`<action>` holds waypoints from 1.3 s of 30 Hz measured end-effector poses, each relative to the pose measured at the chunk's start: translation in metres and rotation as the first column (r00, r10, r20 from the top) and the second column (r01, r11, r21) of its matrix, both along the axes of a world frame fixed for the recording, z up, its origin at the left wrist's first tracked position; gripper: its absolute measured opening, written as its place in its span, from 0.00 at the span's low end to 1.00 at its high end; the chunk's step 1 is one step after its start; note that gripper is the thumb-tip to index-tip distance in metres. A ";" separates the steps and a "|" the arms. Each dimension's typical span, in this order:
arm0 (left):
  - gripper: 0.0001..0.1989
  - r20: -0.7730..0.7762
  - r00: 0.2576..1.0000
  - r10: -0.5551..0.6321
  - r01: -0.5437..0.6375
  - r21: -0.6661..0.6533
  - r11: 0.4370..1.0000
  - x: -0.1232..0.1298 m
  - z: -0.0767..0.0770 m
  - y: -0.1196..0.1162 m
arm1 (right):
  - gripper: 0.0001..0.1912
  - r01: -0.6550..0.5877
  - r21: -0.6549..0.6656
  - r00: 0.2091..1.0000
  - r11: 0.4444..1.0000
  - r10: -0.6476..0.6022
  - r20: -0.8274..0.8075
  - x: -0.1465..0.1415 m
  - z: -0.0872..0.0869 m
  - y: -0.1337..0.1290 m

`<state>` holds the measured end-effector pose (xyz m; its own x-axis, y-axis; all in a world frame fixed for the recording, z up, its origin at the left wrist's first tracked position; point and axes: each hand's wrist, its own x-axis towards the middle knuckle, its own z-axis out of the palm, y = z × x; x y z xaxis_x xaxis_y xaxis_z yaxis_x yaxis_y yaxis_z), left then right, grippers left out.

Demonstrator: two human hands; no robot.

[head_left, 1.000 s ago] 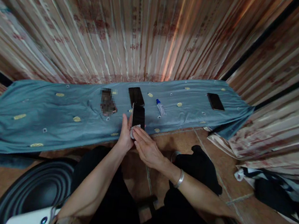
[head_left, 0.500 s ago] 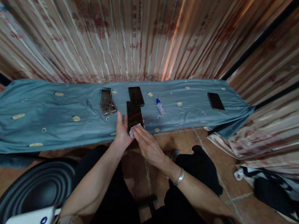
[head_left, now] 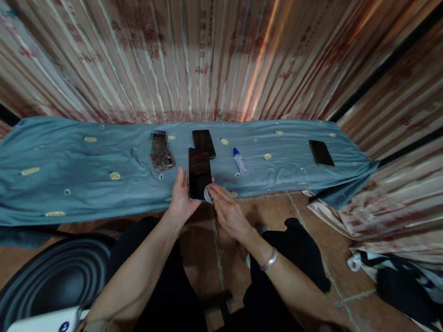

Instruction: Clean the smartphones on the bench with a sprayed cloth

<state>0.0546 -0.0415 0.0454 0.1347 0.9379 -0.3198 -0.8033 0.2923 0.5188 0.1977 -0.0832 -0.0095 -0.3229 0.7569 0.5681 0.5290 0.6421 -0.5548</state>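
Note:
A dark phone [head_left: 199,171] rests in my left hand [head_left: 182,199], the thumb along its left edge and its screen facing up. My right hand [head_left: 228,211] pinches a small pale cloth [head_left: 208,193] against the phone's lower right corner. Just beyond the held phone, a second dark phone [head_left: 204,142] lies on the blue-green cloth cover [head_left: 97,170]. To the right of that one is a clear bottle with a blue cap [head_left: 240,161]. Left of my hands lies a phone with a brownish case [head_left: 167,162], partly blurred out.
Another dark phone [head_left: 321,153] lies near the right end of the covered surface. A striped curtain [head_left: 172,44] hangs behind it. At the lower left are a round black ridged object [head_left: 61,281] and a white device [head_left: 45,322]. A dark bag [head_left: 406,288] sits at the right.
My right hand has moved slightly right with the pale cloth, from the phone's lower screen to its lower right corner. The held phone has turned a little more upright in view.

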 end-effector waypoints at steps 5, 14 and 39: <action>0.19 -0.012 1.000 -0.022 0.022 -0.031 0.999 0.005 0.002 -0.006 | 0.24 0.054 -0.012 0.999 0.998 -0.054 0.008 0.002 0.002 0.007; 0.18 -0.022 0.993 -0.118 0.118 -0.010 0.993 0.014 0.000 -0.016 | 0.26 0.157 -0.082 0.988 0.984 -0.157 0.010 0.012 0.000 0.021; 0.24 -0.153 0.977 -0.151 0.148 -0.030 0.989 0.029 -0.014 -0.026 | 0.28 -0.025 0.133 0.986 0.991 0.003 0.165 0.001 0.018 0.010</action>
<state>0.0834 -0.0676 0.0314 0.2202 0.9048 -0.3644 -0.6603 0.4132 0.6271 0.1983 -0.0727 0.0087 -0.4303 0.6721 0.6026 0.5964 0.7128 -0.3691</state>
